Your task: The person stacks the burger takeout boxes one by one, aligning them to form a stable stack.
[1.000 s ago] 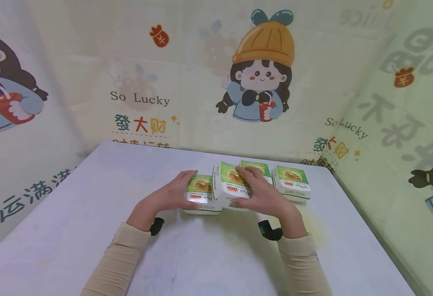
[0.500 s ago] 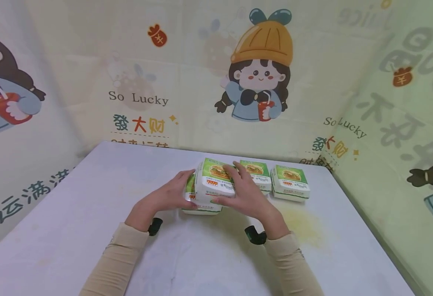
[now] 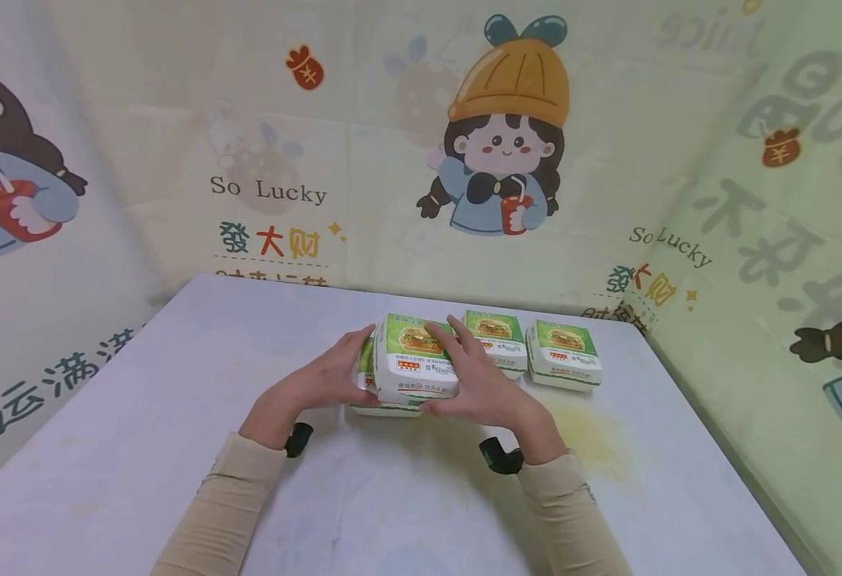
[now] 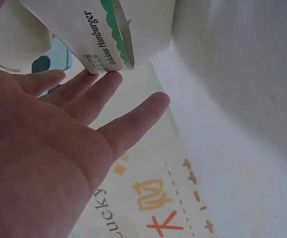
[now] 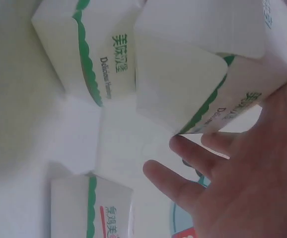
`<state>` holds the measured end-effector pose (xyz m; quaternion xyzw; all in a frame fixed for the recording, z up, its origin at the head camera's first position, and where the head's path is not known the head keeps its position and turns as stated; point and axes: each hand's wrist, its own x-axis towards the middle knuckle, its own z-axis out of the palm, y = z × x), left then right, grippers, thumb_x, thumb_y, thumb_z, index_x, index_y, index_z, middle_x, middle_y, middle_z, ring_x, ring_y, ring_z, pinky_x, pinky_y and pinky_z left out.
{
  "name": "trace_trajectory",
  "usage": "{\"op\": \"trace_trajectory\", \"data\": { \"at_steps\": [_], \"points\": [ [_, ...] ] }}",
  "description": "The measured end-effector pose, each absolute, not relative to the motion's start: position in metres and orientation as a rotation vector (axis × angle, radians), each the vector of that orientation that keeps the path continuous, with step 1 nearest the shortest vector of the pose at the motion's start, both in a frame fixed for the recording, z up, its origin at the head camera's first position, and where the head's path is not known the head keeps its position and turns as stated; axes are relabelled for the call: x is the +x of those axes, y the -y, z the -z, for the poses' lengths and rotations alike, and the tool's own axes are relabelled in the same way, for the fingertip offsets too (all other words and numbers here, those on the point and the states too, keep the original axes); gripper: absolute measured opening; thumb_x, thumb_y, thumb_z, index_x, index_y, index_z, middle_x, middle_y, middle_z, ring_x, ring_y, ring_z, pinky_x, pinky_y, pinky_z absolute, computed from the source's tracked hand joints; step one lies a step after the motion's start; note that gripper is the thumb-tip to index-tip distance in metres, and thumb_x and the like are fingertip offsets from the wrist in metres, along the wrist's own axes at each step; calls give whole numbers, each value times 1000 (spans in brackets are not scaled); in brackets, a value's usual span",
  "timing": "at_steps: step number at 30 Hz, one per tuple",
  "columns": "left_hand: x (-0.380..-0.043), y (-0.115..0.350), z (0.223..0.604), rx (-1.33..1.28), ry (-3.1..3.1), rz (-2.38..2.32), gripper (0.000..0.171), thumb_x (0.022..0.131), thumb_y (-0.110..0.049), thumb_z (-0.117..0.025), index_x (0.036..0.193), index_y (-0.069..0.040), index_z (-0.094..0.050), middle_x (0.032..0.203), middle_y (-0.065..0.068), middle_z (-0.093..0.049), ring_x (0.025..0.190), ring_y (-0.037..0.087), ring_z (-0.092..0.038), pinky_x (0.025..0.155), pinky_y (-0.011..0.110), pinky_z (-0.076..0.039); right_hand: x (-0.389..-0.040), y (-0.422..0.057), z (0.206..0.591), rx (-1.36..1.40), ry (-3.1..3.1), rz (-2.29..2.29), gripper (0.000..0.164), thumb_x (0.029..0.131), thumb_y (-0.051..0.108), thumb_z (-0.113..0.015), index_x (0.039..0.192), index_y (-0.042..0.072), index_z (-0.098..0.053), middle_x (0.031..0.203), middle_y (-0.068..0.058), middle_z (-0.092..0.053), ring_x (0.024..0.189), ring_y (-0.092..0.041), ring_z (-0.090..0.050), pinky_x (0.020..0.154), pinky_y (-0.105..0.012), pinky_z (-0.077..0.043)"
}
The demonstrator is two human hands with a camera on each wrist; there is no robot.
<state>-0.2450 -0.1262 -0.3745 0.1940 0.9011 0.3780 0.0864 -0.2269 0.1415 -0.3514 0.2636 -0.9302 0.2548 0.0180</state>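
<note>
A hamburger box (image 3: pixel 415 356), white with a green top and a burger picture, sits over a lower hamburger box (image 3: pixel 386 410), covering most of it. My right hand (image 3: pixel 488 390) grips the upper box from its right side, thumb at the front edge and fingers along the top and far side. With my left hand (image 3: pixel 323 376) I hold the lower box at its left end, thumb in front. The left wrist view shows fingertips (image 4: pixel 114 78) against the lower box's printed side. In the right wrist view the upper box (image 5: pixel 183 79) appears to touch the lower box (image 5: pixel 106 54).
Two more hamburger boxes stand to the right on the white table (image 3: pixel 176 480): one box (image 3: pixel 496 340) just behind my right hand, another box (image 3: pixel 564 354) farther right. A cartoon-printed cloth (image 3: pixel 377 160) hangs behind the table's back edge.
My right hand has carried its box left and set it squarely over the box by my left hand, lowering it slightly in the last half second. My left hand has hardly moved.
</note>
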Motion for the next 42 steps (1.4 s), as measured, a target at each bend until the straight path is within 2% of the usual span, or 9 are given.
{"op": "trace_trajectory", "data": {
  "at_steps": [3, 7, 11, 15, 19, 26, 29, 35, 42],
  "points": [
    [-245, 128, 374, 603, -2674, -1151, 118, 71, -24, -90, 159, -16, -11, 157, 10, -28, 137, 28, -36, 116, 53, -33, -227, -138, 352, 799, 2872, -806, 103, 73, 52, -79, 156, 41, -20, 166, -5, -8, 148, -37, -26, 108, -61, -38],
    [-246, 130, 374, 658, -2658, -1189, 118, 71, -24, -89, 159, -15, -11, 158, 12, -26, 140, 30, -32, 116, 56, -32, -228, -132, 355, 782, 2813, -837, 103, 73, 58, -79, 156, 35, -23, 165, -7, -12, 147, -35, -25, 105, -58, -42],
    [-246, 133, 373, 628, -2663, -1172, 120, 70, -26, -89, 159, -14, -10, 159, 13, -23, 142, 32, -29, 116, 57, -30, -229, -130, 355, 788, 2815, -894, 107, 72, 60, -81, 156, 36, -20, 166, -5, -6, 148, -35, -24, 107, -56, -42],
    [-246, 134, 371, 569, -2651, -1160, 121, 69, -24, -89, 160, -14, -10, 159, 11, -24, 142, 31, -30, 117, 57, -28, -228, -135, 354, 787, 2868, -978, 107, 73, 50, -83, 156, 39, -16, 167, 1, 4, 149, -34, -23, 110, -57, -38],
    [-247, 135, 371, 566, -2630, -1171, 119, 70, -23, -89, 159, -14, -11, 159, 9, -26, 145, 30, -29, 118, 57, -27, -230, -135, 354, 800, 2866, -1000, 104, 75, 40, -82, 156, 39, -17, 166, 3, 4, 150, -33, -21, 110, -57, -38],
    [-254, 138, 373, 771, -2553, -1299, 98, 68, -10, -90, 147, -26, -36, 142, -3, -49, 129, 21, -44, 116, 53, -32, -231, -125, 359, 829, 2808, -1027, 99, 77, 43, -82, 155, 40, -21, 167, 2, 1, 150, -33, -21, 110, -58, -37],
    [-255, 139, 373, 832, -2502, -1347, 91, 68, -7, -89, 142, -29, -40, 136, -6, -55, 124, 18, -48, 114, 52, -34, -231, -122, 360, 834, 2794, -1026, 98, 78, 42, -82, 155, 38, -21, 167, 0, 0, 151, -34, -18, 111, -60, -35],
    [-255, 139, 374, 822, -2487, -1366, 93, 67, -8, -90, 142, -28, -39, 135, -6, -55, 123, 19, -48, 114, 53, -34, -233, -121, 362, 826, 2793, -996, 98, 80, 44, -80, 156, 36, -19, 167, -3, -1, 152, -36, -15, 112, -62, -34],
    [-255, 140, 375, 759, -2494, -1371, 104, 67, -11, -91, 149, -28, -30, 141, -5, -49, 129, 21, -44, 116, 54, -32, -235, -122, 364, 843, 2795, -1009, 99, 81, 43, -79, 157, 39, -16, 168, 0, 3, 153, -35, -12, 112, -62, -33]
  ]
}}
